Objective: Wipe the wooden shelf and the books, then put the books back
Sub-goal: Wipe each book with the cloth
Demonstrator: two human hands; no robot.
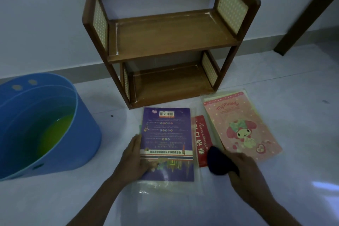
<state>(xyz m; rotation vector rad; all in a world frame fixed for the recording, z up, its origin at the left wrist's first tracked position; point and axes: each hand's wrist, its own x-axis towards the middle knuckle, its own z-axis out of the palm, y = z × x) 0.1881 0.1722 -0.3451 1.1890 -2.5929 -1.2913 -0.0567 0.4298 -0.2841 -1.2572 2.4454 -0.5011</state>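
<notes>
A small two-tier wooden shelf [168,36] stands on the floor against the wall, both tiers bare. In front of it lie a purple book [166,134], a red book [201,137] and a pink cartoon book [242,128], flat on the floor in clear plastic sleeves. My left hand [133,158] grips the purple book's left edge near its lower corner. My right hand [245,169] holds a dark blue cloth [219,161], which rests over the lower end of the red book.
A blue bucket [86,130] with yellow-green liquid sits on the floor at the left. A dark wooden post [308,11] leans at the upper right. Pale floor tiles stretch to the right of the books.
</notes>
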